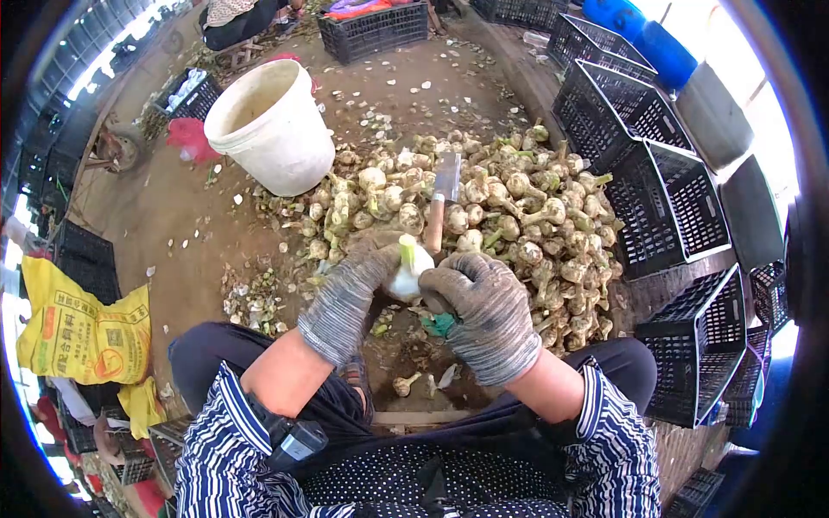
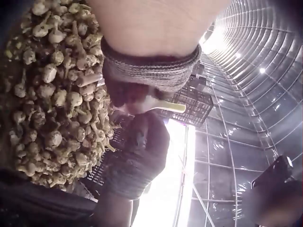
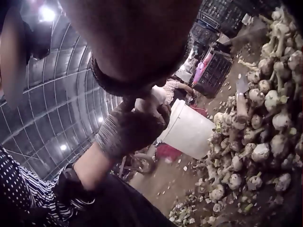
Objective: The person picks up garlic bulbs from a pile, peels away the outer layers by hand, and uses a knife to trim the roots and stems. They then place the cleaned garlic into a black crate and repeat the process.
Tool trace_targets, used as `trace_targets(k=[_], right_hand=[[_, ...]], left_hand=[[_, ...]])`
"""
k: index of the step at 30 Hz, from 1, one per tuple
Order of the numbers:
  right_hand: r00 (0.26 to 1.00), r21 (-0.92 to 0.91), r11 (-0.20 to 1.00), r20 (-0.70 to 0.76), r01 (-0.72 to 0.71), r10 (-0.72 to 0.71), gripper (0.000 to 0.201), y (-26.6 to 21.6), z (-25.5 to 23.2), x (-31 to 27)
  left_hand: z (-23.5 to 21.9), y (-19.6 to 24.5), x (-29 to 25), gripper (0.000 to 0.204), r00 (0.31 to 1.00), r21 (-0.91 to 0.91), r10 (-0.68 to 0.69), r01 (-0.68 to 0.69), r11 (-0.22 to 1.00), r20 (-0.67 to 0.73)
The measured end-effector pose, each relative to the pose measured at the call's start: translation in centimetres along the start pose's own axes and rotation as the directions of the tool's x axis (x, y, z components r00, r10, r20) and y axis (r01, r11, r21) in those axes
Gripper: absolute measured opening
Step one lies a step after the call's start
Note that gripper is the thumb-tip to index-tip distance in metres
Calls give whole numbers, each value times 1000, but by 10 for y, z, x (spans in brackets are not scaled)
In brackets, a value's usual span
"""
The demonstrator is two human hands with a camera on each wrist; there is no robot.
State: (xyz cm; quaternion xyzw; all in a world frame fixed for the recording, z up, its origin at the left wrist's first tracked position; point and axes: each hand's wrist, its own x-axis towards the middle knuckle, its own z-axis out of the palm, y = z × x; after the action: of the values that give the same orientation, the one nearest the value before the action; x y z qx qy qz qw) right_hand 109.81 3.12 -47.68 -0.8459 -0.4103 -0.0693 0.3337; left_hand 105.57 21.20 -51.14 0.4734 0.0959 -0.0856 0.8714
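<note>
A peeled-looking white garlic bulb [image 1: 409, 278] with a short green stem stub sits between the two gloved hands, over the near edge of the garlic pile [image 1: 540, 250]. My left hand [image 1: 350, 293], in a grey knit glove, grips the bulb from its left side. From the right, my right hand [image 1: 488, 311] has curled fingers, with thumb and forefinger pinching at the bulb's side. A teal scrap [image 1: 439, 325] shows below that hand's fingers. In the left wrist view the stem [image 2: 173, 106] sticks out past the gloves. Just beyond the hands, a cleaver [image 1: 446, 179] with a wooden handle lies on the pile.
A white bucket [image 1: 281, 138] stands left of the pile. Black crates [image 1: 682, 203] line the right side. A yellow sack [image 1: 82, 328] lies at left, and garlic trimmings [image 1: 255, 298] litter the ground. Another person [image 1: 237, 22] sits at the far back.
</note>
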Motion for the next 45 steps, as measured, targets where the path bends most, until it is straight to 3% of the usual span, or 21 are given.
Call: trace_targets(k=[2, 5, 7, 8, 11, 16, 19, 20, 22, 23, 26, 28, 30, 32, 34, 36, 38, 40, 42, 43, 45], right_hand=[[999, -31, 999, -36, 17, -18, 21, 3, 4, 0], [992, -86, 993, 89, -81, 89, 21, 1, 5, -1], [966, -63, 996, 256, 61, -43, 30, 0, 13, -6], [965, -58, 996, 256, 66, -49, 30, 1, 13, -5], [997, 236, 969, -1, -77, 79, 37, 3, -3, 6], [993, 221, 973, -80, -73, 92, 35, 7, 3, 9], [947, 543, 796, -2, -268, 320, 22, 3, 1, 13], [948, 544, 796, -2, -265, 317, 22, 1, -7, 17], [879, 624, 627, 245, -466, 410, 21, 1, -21, 22], [947, 586, 748, 126, -311, 295, 19, 12, -13, 19], [959, 613, 739, 203, -281, 197, 19, 12, -12, 17], [935, 607, 712, 235, -354, 265, 16, 7, -9, 14], [984, 649, 740, 118, -176, 131, 15, 4, -7, 12], [991, 645, 755, 122, -117, 49, 18, -3, -4, 11], [986, 637, 771, 125, 3, -108, 24, -10, 0, 12], [976, 635, 770, 125, 59, -178, 26, -14, 4, 10], [914, 592, 788, 208, 166, -349, 27, -17, 7, 8], [871, 556, 812, 295, 178, -393, 31, -20, 12, 3], [520, 266, 941, 785, 207, -336, 30, -19, 29, -6], [521, 268, 941, 784, 206, -337, 30, -14, 37, -11], [556, 73, 994, 825, 77, -104, 32, -5, 49, -20]], left_hand=[[-1, -6, 5, 42, 1000, -19, 7, -7, 1000, -25], [7, -3, 12, 41, 996, -68, 24, -30, 997, -90], [7, 1, 13, 42, 990, -184, 24, -50, 982, -139], [6, 3, 13, 42, 989, -181, 28, -54, 982, -144], [5, 5, 11, 46, 980, -214, 31, -74, 974, -197], [7, 3, 6, 50, 995, -146, -4, -10, 989, -98], [14, 15, -3, 55, 994, -87, -37, 27, 996, -107], [15, 18, -4, 58, 992, -52, -58, 52, 997, -110], [3, 15, -2, 60, 999, 17, -44, 45, 999, -16], [0, 13, -1, 58, 999, 32, -47, 47, 998, 3], [-1, 16, -7, 50, 990, 87, -137, 140, 986, -40], [-4, 17, -13, 49, 995, 152, -61, 71, 986, -75], [-11, 19, -11, 44, 989, 56, -109, 115, 992, -96], [-17, 14, -5, 39, 969, 72, -4, 22, 997, -247], [-27, 5, 0, 36, 961, 38, 13, -3, 999, -277], [-30, 3, 1, 34, 955, -97, -101, 76, 992, -280], [-23, 7, -2, 34, 949, -128, -118, 84, 988, -291], [-16, 15, -3, 35, 905, -115, -67, 21, 993, -421], [-27, 20, -2, 37, 877, -124, -122, 72, 990, -465], [-32, 23, -1, 37, 899, -141, -106, 51, 989, -425], [-28, 24, -3, 37, 894, -161, -69, -4, 987, -442]])
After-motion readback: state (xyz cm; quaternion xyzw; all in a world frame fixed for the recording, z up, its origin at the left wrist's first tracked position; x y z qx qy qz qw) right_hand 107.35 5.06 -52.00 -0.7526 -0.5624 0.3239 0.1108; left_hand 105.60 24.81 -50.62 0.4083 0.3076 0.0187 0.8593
